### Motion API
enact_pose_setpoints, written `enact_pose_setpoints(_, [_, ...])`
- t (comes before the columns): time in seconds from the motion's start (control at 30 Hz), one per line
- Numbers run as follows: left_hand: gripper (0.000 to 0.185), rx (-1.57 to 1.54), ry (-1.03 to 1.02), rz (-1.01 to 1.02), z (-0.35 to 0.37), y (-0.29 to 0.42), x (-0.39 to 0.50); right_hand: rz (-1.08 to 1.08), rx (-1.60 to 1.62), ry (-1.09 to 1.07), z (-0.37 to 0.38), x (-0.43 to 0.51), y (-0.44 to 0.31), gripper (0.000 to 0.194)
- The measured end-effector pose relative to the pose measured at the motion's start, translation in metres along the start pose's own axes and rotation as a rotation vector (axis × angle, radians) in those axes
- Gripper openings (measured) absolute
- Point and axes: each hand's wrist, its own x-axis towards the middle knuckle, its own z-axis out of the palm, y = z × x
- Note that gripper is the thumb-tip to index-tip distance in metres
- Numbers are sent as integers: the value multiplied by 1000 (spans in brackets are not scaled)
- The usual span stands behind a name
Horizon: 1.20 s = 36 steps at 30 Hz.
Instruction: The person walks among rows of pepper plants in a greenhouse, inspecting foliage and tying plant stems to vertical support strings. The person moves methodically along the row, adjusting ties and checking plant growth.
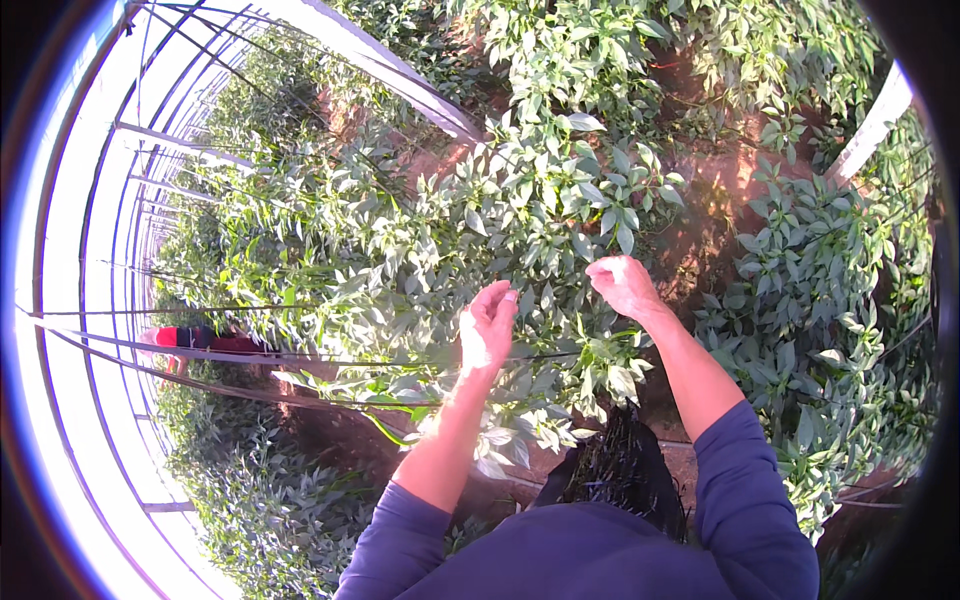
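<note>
Both hands are raised over a row of leafy green pepper-like plants [540, 202]. My left hand [489, 322] has its fingers curled, with the thumb near the fingertips; whether it holds something thin cannot be made out. To its right, my right hand [619, 283] is bent inward with fingertips and thumb close together, just below some broad leaves; a thin item between them cannot be ruled out. A dark string [405, 363] runs across the foliage by my left hand. The two hands are apart.
White posts [427, 97] stand among the plants at the upper middle and right. The ribbed frame of a greenhouse [90, 225] curves along the left. Another person in red and dark clothes [202, 339] bends among the rows at the far left. Reddish soil [720, 195] shows between rows.
</note>
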Motion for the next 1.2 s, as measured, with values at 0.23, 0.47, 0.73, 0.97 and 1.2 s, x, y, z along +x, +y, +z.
enact_pose_setpoints(0.23, [64, -252, 198, 75, 26, 62, 123, 41, 121, 23, 5, -10, -13, 20])
enact_pose_setpoints(0.47, [95, -342, 139, 193, 57, 125, 224, 200, 252, -18, 23, -97, 27, 17])
enact_pose_setpoints(0.73, [32, -348, -126, 239, 39, 112, 173, 85, 322, 394, 2, -15, 35, 24])
enact_pose_setpoints(0.97, [29, -220, -234, 206, 3, 102, 116, 103, 19, 520, -6, 113, -26, 48])
enact_pose_setpoints(1.2, [22, -23, -326, 242, -28, 96, 83, -150, -1, 528, 22, 115, -67, 35])
